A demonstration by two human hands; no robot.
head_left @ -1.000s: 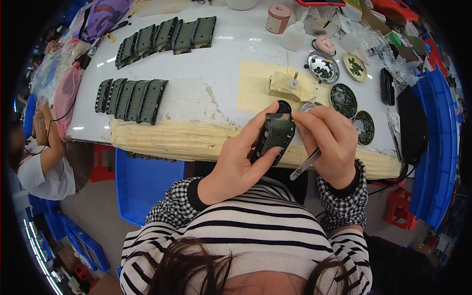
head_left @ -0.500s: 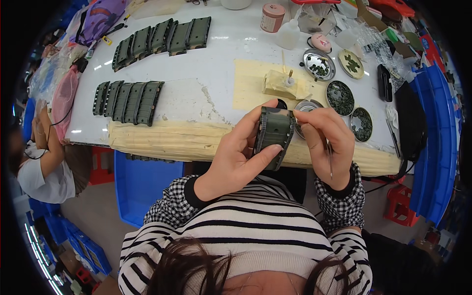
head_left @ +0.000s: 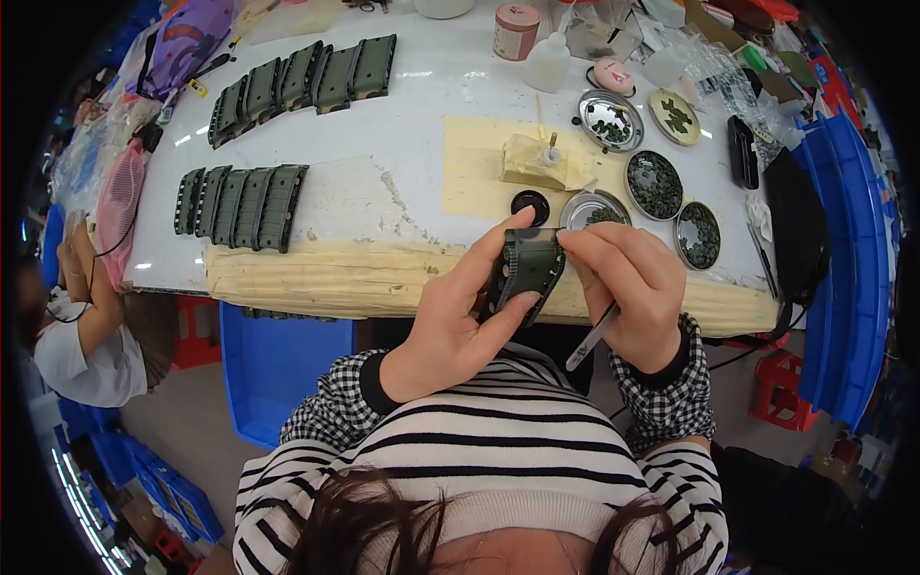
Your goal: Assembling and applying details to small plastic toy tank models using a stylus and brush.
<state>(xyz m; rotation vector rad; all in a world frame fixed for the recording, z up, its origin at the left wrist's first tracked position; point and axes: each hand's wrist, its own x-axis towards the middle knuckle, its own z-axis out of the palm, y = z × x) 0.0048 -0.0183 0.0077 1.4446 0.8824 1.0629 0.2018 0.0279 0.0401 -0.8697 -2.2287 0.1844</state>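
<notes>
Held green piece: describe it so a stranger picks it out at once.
Start at the white table and its yellow-covered near edge. There the left hand grips a dark green piece, with the right hand at its upper right corner. Similar pieces lie in rows on the table; only this one is held.

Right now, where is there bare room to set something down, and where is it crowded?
The table has bare patches between the upper row of green parts and the pink tin, and, scuffed, between the lower row and the yellow sheet. Crowded: the right side, with dishes and bottle, and the front middle, where the left hand holds a green part.
</notes>
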